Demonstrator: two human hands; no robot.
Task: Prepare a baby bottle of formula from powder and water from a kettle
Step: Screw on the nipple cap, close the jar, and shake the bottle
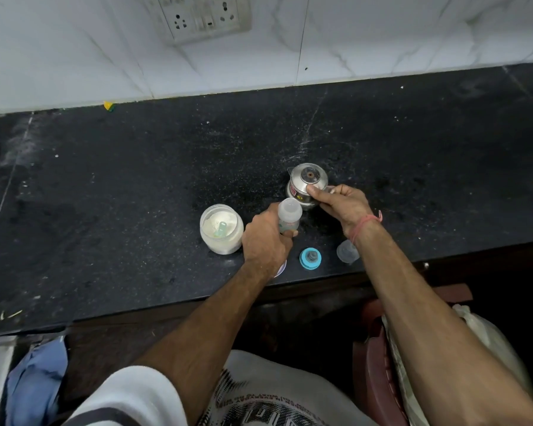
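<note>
A small steel kettle (305,179) stands on the black counter (136,186), its spout pointing left. My right hand (340,202) grips its handle, thumb on the lid's edge. Just in front of it stands an open, translucent baby bottle (289,212), upright on the counter, with my left hand (265,241) wrapped around its lower part. To the left is an open jar of white formula powder (221,229) with a pale green scoop lying in it. The blue bottle collar with its teat (310,258) and the clear bottle cap (347,251) lie near the front edge.
A white jar lid (282,268) peeks out under my left wrist. A tiled wall with a socket panel (202,16) rises behind the counter. Powder specks dot the counter. A red plastic chair (372,348) and a blue cloth (34,379) sit below the counter's front edge.
</note>
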